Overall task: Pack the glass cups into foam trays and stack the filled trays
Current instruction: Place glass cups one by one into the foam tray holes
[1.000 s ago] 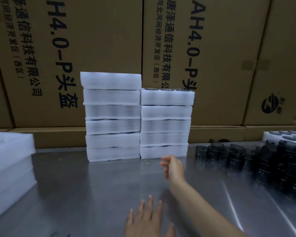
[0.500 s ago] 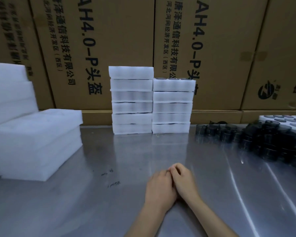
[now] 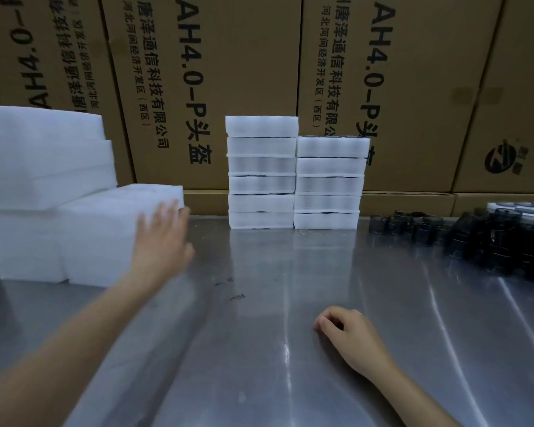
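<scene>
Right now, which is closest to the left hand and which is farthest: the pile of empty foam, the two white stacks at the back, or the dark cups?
From the left hand, in the head view:
1. Empty foam pile, on the left, right at the fingers.
2. Stacks of filled trays, middle back of the table.
3. Dark glass cups, far right side.

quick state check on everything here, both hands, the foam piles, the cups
left hand: open, reaching at the empty foam trays
right hand: loosely curled, holding nothing, resting on the table
empty foam trays: piled at left
filled tray stacks: two columns, left one taller
glass cups: loose, unpacked, at right
</scene>
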`<control>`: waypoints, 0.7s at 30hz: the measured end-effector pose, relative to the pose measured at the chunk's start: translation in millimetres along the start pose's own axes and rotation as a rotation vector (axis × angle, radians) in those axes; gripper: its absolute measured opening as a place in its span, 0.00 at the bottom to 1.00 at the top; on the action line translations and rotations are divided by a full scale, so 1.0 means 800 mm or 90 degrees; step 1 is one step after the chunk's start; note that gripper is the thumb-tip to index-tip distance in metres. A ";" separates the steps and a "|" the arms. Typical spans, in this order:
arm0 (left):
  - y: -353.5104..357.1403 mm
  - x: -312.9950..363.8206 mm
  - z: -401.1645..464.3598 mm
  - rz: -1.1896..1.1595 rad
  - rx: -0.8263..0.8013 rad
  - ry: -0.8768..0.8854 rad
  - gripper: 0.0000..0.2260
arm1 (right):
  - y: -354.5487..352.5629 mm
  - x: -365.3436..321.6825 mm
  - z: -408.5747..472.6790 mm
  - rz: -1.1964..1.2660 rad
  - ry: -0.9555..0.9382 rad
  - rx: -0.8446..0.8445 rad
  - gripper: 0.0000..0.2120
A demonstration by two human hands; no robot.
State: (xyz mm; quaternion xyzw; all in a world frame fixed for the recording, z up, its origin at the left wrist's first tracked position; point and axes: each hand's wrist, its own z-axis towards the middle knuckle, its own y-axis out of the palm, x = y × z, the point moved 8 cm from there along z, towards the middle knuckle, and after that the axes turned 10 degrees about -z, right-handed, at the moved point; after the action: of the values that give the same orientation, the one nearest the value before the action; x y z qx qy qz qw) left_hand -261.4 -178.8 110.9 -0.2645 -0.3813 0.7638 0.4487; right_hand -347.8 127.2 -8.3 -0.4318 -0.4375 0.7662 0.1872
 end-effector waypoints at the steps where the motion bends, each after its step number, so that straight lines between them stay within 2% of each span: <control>1: 0.001 -0.040 0.011 0.015 -0.031 -0.101 0.34 | 0.000 0.000 0.000 0.007 0.005 -0.001 0.11; 3: 0.006 -0.093 0.017 0.012 -0.085 -0.228 0.34 | -0.001 0.001 0.000 0.011 0.010 -0.001 0.10; 6: 0.013 -0.110 0.018 -0.027 -0.113 -0.268 0.27 | -0.003 0.002 0.000 0.006 0.015 0.003 0.10; 9: 0.002 -0.114 0.020 -0.003 -0.069 -0.269 0.15 | -0.005 0.002 0.001 0.017 0.028 0.009 0.09; 12: -0.023 -0.124 0.017 -0.054 0.052 -0.269 0.13 | -0.004 0.005 0.003 0.039 0.032 0.018 0.09; 15: -0.056 -0.098 0.002 -0.157 0.212 -0.199 0.12 | -0.003 0.011 0.007 0.085 0.036 0.030 0.12; 17: -0.072 -0.062 -0.016 -0.233 0.270 -0.120 0.12 | -0.006 0.017 0.012 0.169 0.049 0.067 0.15; 21: -0.077 0.036 -0.085 -0.394 0.234 0.087 0.15 | -0.033 0.054 0.016 0.323 0.146 0.227 0.16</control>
State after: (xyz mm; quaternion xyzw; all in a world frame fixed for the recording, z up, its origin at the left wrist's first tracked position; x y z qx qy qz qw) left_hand -194.2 -110.6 121.2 -0.1018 -0.2688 0.6286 0.7227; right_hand -384.9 164.1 -4.8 -0.5709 -0.1509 0.7993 0.1114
